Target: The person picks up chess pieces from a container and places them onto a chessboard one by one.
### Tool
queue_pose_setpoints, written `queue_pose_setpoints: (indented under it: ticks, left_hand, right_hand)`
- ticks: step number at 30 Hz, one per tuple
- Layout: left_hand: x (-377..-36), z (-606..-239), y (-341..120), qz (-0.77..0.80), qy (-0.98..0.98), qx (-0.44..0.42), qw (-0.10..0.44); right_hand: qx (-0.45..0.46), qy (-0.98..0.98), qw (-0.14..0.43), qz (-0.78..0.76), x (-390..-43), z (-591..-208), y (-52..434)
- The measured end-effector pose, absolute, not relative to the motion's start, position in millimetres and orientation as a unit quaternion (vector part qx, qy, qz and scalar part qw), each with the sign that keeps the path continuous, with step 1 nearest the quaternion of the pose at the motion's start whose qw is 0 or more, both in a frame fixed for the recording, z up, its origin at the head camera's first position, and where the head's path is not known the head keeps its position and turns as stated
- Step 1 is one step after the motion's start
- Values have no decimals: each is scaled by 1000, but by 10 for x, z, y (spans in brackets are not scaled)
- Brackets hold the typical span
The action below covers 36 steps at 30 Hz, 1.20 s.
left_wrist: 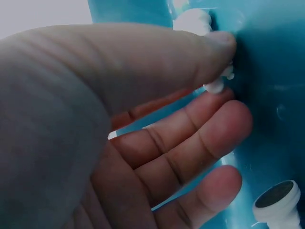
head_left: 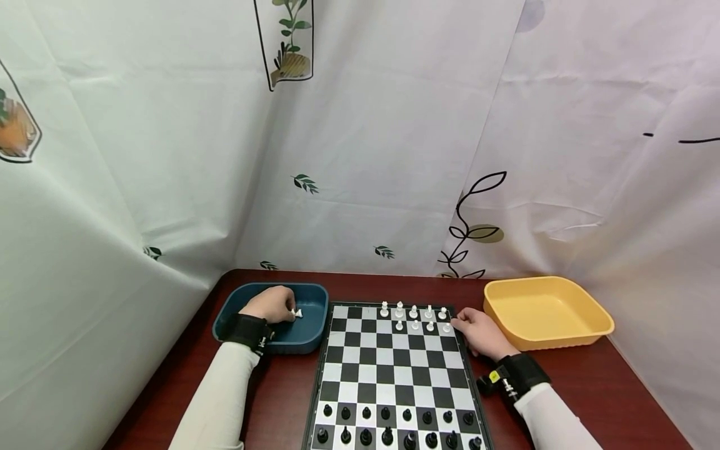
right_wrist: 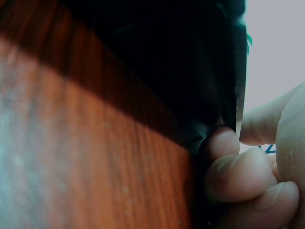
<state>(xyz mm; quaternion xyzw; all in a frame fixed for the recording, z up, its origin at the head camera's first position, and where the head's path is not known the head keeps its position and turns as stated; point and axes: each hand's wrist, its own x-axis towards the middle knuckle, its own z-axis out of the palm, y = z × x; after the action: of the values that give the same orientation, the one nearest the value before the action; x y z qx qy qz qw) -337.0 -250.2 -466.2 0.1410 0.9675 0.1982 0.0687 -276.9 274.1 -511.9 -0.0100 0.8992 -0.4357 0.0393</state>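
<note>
- Both arms wear long, pale cream sleeves that end at the wrist; the cloth looks smooth and plain
- left hand (head_left: 274, 304) is bare; a broad black wrist strap sits at its 7 o'clock, with a small white marking
- right hand (head_left: 480, 332) is bare; its black strap, at 4 o'clock, carries a yellow tag and a small metal fitting

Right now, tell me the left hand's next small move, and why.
Probably lift the left hand out of the blue tray with the white piece and carry it towards the board. The thumb and a finger already pinch that piece, and the far white rows have open squares on the left side.
</note>
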Motion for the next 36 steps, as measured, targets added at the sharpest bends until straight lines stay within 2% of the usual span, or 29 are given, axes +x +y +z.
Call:
queue_pose_setpoints:
  ticks: [7, 36]
  left_hand:
    - [-3244, -4474, -2397, 182, 974, 122, 63]
    - [-3148, -4299, -2342, 178, 968, 172, -39]
  right_hand:
    - [-10, 902, 39, -431, -2772, -5110, 2743]
    - [-7, 899, 43, -435, -2759, -5116, 2744]
